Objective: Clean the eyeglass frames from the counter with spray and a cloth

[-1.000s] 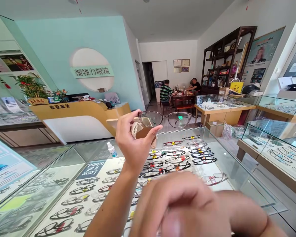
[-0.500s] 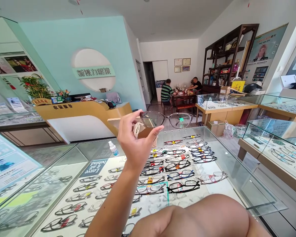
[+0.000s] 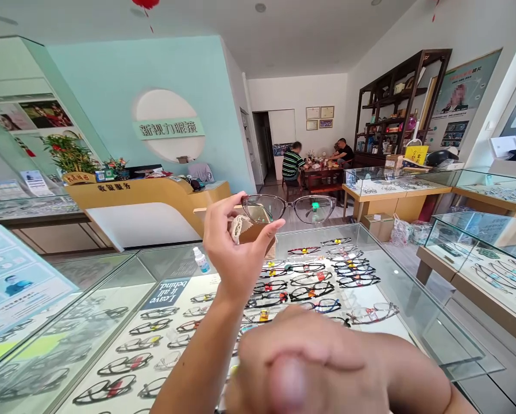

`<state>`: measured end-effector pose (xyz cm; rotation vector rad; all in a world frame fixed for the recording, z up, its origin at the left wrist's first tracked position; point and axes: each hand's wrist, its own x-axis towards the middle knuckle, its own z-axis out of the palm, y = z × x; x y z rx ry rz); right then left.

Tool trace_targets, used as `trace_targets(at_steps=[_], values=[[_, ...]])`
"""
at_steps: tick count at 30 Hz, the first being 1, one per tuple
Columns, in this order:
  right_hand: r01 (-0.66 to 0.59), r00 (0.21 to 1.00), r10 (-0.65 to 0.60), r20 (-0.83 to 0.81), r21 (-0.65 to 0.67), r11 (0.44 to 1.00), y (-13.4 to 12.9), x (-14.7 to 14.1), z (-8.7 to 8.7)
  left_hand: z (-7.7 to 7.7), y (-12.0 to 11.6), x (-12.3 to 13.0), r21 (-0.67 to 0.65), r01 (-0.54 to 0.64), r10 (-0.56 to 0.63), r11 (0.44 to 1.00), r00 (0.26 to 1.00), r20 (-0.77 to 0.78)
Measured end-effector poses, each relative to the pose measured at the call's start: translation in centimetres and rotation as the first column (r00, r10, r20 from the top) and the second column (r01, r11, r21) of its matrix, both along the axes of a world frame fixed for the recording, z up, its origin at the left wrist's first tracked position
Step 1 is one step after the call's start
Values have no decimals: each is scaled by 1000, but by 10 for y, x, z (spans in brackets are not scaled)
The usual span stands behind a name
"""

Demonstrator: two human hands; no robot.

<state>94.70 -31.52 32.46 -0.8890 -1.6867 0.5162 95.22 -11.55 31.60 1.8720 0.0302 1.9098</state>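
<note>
My left hand (image 3: 232, 247) is raised over the glass display case, pinching a pair of eyeglasses (image 3: 289, 208) by one side between thumb and fingers. The frame is dark and translucent, with a green reflection on one lens. A cream cloth with a zigzag edge (image 3: 239, 229) shows at the curled fingers; I cannot tell whether they grip it. Close to the camera, my right hand (image 3: 301, 356) is blurred, its fingers curled in a fist and its thumb tip towards me. No object shows in it. Below both hands, rows of eyeglasses (image 3: 312, 290) lie in the case.
A small white spray bottle (image 3: 201, 260) stands on the glass case (image 3: 378, 253). Behind the left hand is a brown box (image 3: 258, 233). Farther off are a curved counter (image 3: 154, 192), more display cases (image 3: 477, 247), and two people (image 3: 291, 164) seated at a table.
My right hand has swung into view at the bottom centre, where the arm was before. My left hand stays up with the eyeglasses. The view has tilted slightly upward.
</note>
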Motion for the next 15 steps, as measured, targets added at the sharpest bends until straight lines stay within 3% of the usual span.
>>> trace_targets(at_steps=[2, 4, 5, 7, 9, 11, 15], values=[[140, 990, -137, -33, 128, 982, -9, 22, 6, 1, 1, -2, 22, -20, 19, 1000, 999, 31], [347, 937, -339, -83, 303, 887, -16, 50, 11, 3, 2, -5, 23, -26, 25, 999, 998, 56], [475, 877, -468, -113, 354, 805, -17, 64, 14, 4, 1, -6, 12, -25, 24, 1000, 998, 61], [710, 677, -728, -106, 352, 609, -18, 89, 19, 6, 0, -10, -23, -27, 28, 999, 998, 63], [819, 499, -865, -42, 350, 455, -13, 108, 21, 7, -2, -12, -45, -29, 32, 999, 997, 70], [836, 418, -908, 39, 376, 401, -6, 117, 21, 8, -3, -13, -49, -32, 36, 998, 997, 74], [834, 370, -923, 109, 398, 381, 8, 116, 17, 6, -3, -10, -27, -94, 96, 995, 992, 77]])
